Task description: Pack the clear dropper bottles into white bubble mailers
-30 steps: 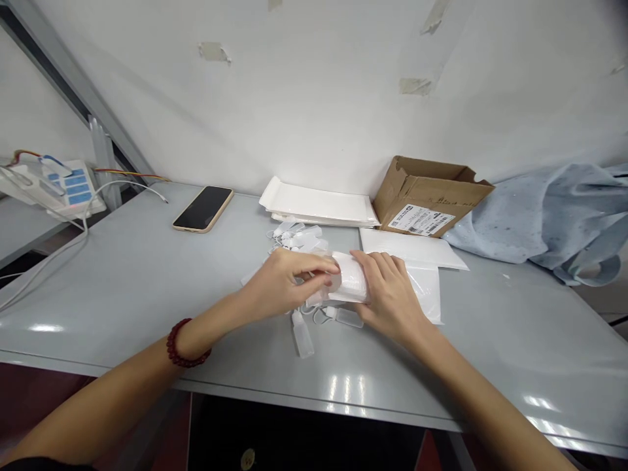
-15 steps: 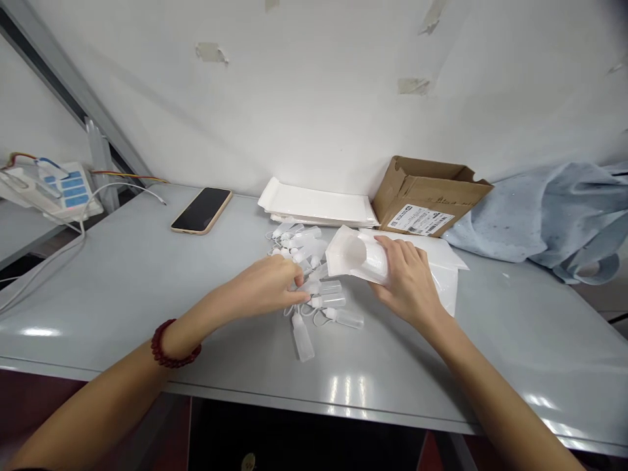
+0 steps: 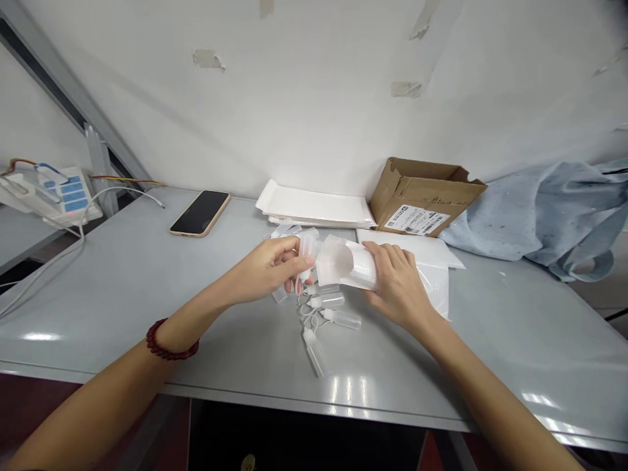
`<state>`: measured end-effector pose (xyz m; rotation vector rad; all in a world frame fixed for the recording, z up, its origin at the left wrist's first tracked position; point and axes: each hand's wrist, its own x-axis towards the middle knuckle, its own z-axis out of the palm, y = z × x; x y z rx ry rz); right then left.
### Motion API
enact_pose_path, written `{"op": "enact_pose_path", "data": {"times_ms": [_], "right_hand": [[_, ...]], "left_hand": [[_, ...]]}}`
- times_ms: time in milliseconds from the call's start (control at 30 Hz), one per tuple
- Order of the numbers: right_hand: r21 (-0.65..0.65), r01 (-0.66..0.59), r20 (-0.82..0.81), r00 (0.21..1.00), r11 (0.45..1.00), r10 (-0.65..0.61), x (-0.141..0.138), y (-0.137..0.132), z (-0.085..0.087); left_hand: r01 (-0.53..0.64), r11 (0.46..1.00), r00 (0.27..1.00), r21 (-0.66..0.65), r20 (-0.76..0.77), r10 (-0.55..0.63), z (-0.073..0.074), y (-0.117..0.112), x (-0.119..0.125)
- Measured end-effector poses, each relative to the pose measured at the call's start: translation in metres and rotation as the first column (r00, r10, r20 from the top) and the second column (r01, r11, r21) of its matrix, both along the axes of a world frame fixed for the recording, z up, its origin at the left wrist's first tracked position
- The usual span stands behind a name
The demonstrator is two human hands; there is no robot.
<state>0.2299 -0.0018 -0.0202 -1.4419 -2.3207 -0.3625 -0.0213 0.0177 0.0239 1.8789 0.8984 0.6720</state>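
My left hand [image 3: 269,268] is closed round a small clear plastic bottle [image 3: 307,248] and holds it at the open mouth of a white padded mailer bag [image 3: 343,265]. My right hand [image 3: 398,284] grips that bag from the right and keeps it lifted with its mouth facing left. Several more small bottles with attached caps [image 3: 330,307] lie loose on the grey table [image 3: 122,288] below my hands. One of these bottles [image 3: 314,350] lies nearest to me.
A stack of white mailer bags [image 3: 314,206] rests against the wall, with more flat mailer bags [image 3: 432,265] under my right hand. An open cardboard box [image 3: 424,199], a blue cloth [image 3: 544,212], a phone [image 3: 200,212] and a cabled device [image 3: 53,193] stand around.
My left hand left the bag, picked a bottle from the pile and raised it to the bag's mouth. My right hand lifted the bag and turned its opening left.
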Motion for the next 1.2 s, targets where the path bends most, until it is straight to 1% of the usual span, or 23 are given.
{"op": "enact_pose_path", "data": {"times_ms": [67, 100, 133, 167, 200, 233, 300, 367, 400, 467, 533, 600, 667, 700, 800, 867, 933, 1033, 1100, 1200], "right_hand": [[-0.019, -0.005, 0.007, 1.0, 1.0, 0.005, -0.002, -0.001, 0.0], [-0.026, -0.006, 0.012, 1.0, 1.0, 0.007, -0.003, -0.001, 0.001], [-0.032, -0.009, 0.019, 1.0, 0.999, 0.009, -0.004, -0.002, 0.001], [-0.035, -0.011, 0.025, 1.0, 0.999, 0.012, -0.004, -0.002, 0.001], [-0.035, -0.013, 0.03, 0.999, 0.999, 0.014, -0.005, -0.002, 0.001], [-0.035, -0.015, 0.032, 0.999, 0.999, 0.017, -0.005, -0.003, 0.001], [-0.034, -0.017, 0.033, 0.999, 0.999, 0.019, -0.006, -0.003, 0.0], [-0.035, -0.017, 0.035, 0.999, 0.999, 0.018, -0.006, -0.004, 0.0], [-0.036, -0.02, 0.037, 0.999, 0.999, 0.021, -0.007, -0.004, -0.001], [-0.035, -0.031, 0.04, 0.999, 0.999, 0.033, -0.009, -0.006, -0.001], [-0.026, -0.049, 0.036, 0.998, 0.998, 0.05, -0.011, -0.007, 0.0], [-0.013, -0.065, 0.029, 0.997, 0.998, 0.065, -0.013, -0.009, 0.0], [-0.004, -0.069, 0.027, 0.997, 0.998, 0.069, -0.013, -0.01, 0.001], [-0.001, -0.067, 0.027, 0.997, 0.998, 0.067, -0.013, -0.01, 0.001], [0.009, -0.058, 0.027, 0.998, 0.998, 0.058, -0.012, -0.009, 0.001], [0.026, -0.051, 0.022, 0.999, 0.998, 0.05, -0.01, -0.008, 0.002], [0.043, -0.036, 0.015, 0.999, 0.998, 0.035, -0.008, -0.008, 0.003], [0.059, -0.017, 0.008, 1.0, 0.998, 0.016, -0.006, -0.007, 0.004], [0.063, -0.014, 0.005, 1.0, 0.998, 0.013, -0.005, -0.006, 0.004], [0.062, -0.021, -0.001, 1.0, 0.998, 0.021, -0.006, -0.007, 0.004]], "left_hand": [[0.007, 1.0, 1.0, -0.019, 0.008, -0.006, -0.002, 0.001, 0.001], [-0.006, 1.0, 1.0, -0.003, -0.008, 0.006, -0.004, 0.001, 0.001], [-0.028, 0.999, 0.999, 0.036, -0.035, 0.029, -0.005, 0.0, 0.002], [-0.051, 0.993, 0.996, 0.105, -0.071, 0.059, -0.007, 0.0, 0.003], [-0.069, 0.977, 0.989, 0.201, -0.113, 0.093, -0.01, 0.0, 0.003], [-0.072, 0.947, 0.98, 0.313, -0.155, 0.126, -0.012, 0.0, 0.004], [-0.039, 0.852, 0.959, 0.523, -0.221, 0.18, -0.018, 0.0, 0.004], [0.001, 0.757, 0.94, 0.654, -0.259, 0.222, -0.024, -0.001, 0.004], [0.009, 0.721, 0.933, 0.693, -0.266, 0.244, -0.026, -0.001, 0.004], [0.009, 0.665, 0.923, 0.747, -0.262, 0.282, -0.029, -0.003, 0.004], [-0.006, 0.627, 0.923, 0.779, -0.237, 0.303, -0.03, -0.005, 0.006], [-0.02, 0.608, 0.929, 0.794, -0.209, 0.304, -0.03, -0.007, 0.008], [-0.032, 0.609, 0.938, 0.793, -0.187, 0.293, -0.03, -0.009, 0.009], [-0.039, 0.621, 0.945, 0.783, -0.173, 0.278, -0.029, -0.01, 0.009], [-0.068, 0.698, 0.973, 0.713, -0.107, 0.205, -0.026, -0.01, 0.01], [-0.101, 0.749, 0.982, 0.655, -0.053, 0.179, -0.022, -0.009, 0.009], [-0.141, 0.778, 0.98, 0.612, -0.024, 0.196, -0.017, -0.008, 0.007], [-0.186, 0.802, 0.969, 0.568, -0.028, 0.244, -0.012, -0.006, 0.006], [-0.193, 0.822, 0.965, 0.536, -0.047, 0.258, -0.011, -0.005, 0.006], [-0.184, 0.855, 0.967, 0.485, -0.068, 0.246, -0.014, -0.006, 0.007]]}}
